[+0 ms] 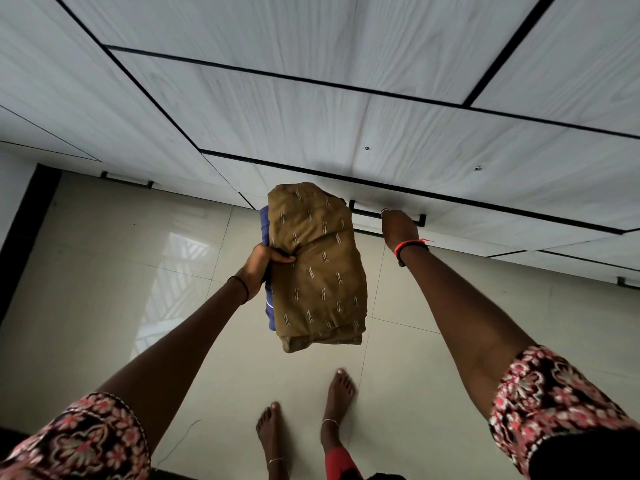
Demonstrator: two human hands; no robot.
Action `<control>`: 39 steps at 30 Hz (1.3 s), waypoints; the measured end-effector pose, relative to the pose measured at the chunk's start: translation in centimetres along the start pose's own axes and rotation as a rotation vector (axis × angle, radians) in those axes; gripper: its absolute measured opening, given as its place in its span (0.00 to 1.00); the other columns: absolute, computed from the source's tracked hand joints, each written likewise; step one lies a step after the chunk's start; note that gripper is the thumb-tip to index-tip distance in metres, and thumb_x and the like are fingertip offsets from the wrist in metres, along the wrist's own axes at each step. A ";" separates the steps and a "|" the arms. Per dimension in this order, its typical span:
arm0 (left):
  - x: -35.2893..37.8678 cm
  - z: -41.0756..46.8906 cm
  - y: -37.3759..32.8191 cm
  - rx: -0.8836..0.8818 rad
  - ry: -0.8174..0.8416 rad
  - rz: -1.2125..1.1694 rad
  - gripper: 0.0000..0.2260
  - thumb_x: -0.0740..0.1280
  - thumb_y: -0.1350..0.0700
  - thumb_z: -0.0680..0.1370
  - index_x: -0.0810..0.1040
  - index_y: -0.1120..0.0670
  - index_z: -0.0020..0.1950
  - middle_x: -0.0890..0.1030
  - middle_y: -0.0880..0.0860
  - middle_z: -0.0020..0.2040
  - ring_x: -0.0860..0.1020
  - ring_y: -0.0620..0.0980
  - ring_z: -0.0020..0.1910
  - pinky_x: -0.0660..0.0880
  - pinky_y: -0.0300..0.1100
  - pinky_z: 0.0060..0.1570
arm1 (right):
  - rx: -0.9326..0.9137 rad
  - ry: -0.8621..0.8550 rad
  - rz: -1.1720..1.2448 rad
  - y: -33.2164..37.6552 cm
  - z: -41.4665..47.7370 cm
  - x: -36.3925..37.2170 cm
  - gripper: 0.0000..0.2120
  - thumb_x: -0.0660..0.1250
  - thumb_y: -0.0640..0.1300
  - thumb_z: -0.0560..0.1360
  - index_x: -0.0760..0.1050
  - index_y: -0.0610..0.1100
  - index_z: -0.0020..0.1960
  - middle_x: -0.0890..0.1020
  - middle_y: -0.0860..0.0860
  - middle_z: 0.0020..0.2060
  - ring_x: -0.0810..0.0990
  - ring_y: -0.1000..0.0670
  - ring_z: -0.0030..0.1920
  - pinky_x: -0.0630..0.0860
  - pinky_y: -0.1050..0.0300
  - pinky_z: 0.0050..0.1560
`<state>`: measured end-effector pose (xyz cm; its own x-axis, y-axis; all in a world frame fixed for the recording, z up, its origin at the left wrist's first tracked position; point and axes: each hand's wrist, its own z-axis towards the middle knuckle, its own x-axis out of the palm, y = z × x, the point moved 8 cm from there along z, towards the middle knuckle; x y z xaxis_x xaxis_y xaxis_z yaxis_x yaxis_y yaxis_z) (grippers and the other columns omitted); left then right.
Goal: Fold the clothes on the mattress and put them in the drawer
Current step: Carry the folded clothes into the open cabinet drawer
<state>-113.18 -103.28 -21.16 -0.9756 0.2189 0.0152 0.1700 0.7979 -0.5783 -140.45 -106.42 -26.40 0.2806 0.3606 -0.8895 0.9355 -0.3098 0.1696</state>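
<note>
A stack of folded clothes hangs above the floor in my left hand. On top is a mustard-brown patterned garment; beneath it a blue garment shows only along the left edge. My left thumb presses on the brown cloth and the fingers wrap under the stack. My right hand reaches forward and curls over the black bar handle of a white drawer front low on the wardrobe. The drawer looks shut. No mattress is in view.
White wood-grain wardrobe panels with black seams fill the upper view. Other black handles sit at the left and far right. Glossy beige floor tiles lie below, with my bare feet near the bottom.
</note>
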 end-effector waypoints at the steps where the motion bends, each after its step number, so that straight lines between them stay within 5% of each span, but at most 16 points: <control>1: -0.1 -0.2 -0.1 0.001 0.003 -0.001 0.38 0.71 0.59 0.57 0.70 0.58 0.68 0.76 0.55 0.63 0.73 0.58 0.62 0.69 0.50 0.65 | 0.004 -0.002 -0.007 0.1 -0.3 0.1 0.16 0.54 0.26 0.75 0.73 0.33 0.59 0.78 0.36 0.56 0.75 0.38 0.58 0.73 0.49 0.54; 17: -3.7 -7.2 0.3 0.001 0.021 0.058 0.38 0.71 0.58 0.58 0.69 0.56 0.69 0.75 0.53 0.63 0.73 0.57 0.61 0.67 0.53 0.68 | 0.053 0.044 0.002 1.5 -10.6 4.8 0.17 0.51 0.31 0.78 0.68 0.35 0.64 0.76 0.39 0.59 0.73 0.40 0.61 0.72 0.49 0.56; 25: -3.7 -11.9 -0.5 -0.042 0.120 -0.020 0.22 0.69 0.64 0.58 0.79 0.57 0.52 0.83 0.52 0.48 0.78 0.54 0.53 0.72 0.46 0.57 | 0.038 0.072 0.033 2.3 -16.0 7.4 0.16 0.50 0.34 0.80 0.69 0.37 0.64 0.77 0.42 0.58 0.75 0.45 0.61 0.73 0.54 0.57; 28: -4.0 -12.4 -1.8 0.005 0.110 -0.093 0.22 0.68 0.65 0.59 0.79 0.57 0.52 0.84 0.51 0.43 0.79 0.54 0.50 0.75 0.45 0.50 | 0.052 0.055 0.070 2.5 -18.1 8.4 0.15 0.51 0.36 0.80 0.71 0.38 0.63 0.77 0.43 0.57 0.74 0.45 0.60 0.71 0.54 0.56; 33: -5.0 -12.1 -3.5 0.072 0.082 -0.219 0.25 0.68 0.65 0.64 0.75 0.54 0.60 0.83 0.51 0.48 0.81 0.52 0.46 0.77 0.43 0.41 | 0.044 -0.062 0.176 3.3 -21.4 8.9 0.08 0.63 0.29 0.72 0.78 0.33 0.49 0.81 0.38 0.44 0.81 0.39 0.48 0.77 0.50 0.44; 36: -5.4 -11.5 -3.3 0.062 0.055 -0.240 0.15 0.67 0.64 0.68 0.78 0.54 0.53 0.83 0.52 0.47 0.79 0.54 0.47 0.75 0.45 0.44 | 0.040 -0.041 0.177 3.8 -22.7 9.7 0.08 0.65 0.29 0.60 0.80 0.37 0.35 0.79 0.45 0.28 0.81 0.45 0.29 0.75 0.59 0.24; 39: -5.9 -11.3 -2.2 -0.006 0.032 -0.219 0.11 0.68 0.60 0.68 0.77 0.51 0.50 0.81 0.52 0.47 0.77 0.55 0.47 0.74 0.50 0.45 | 0.049 -0.061 0.119 3.8 -23.8 11.0 0.04 0.67 0.33 0.60 0.80 0.39 0.33 0.79 0.47 0.27 0.80 0.47 0.27 0.73 0.61 0.22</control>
<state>-106.18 -99.97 -10.72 -0.9844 0.0578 0.1662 -0.0446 0.8318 -0.5533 -128.68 -82.74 -25.39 0.3741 0.2655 -0.8886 0.8845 -0.3901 0.2558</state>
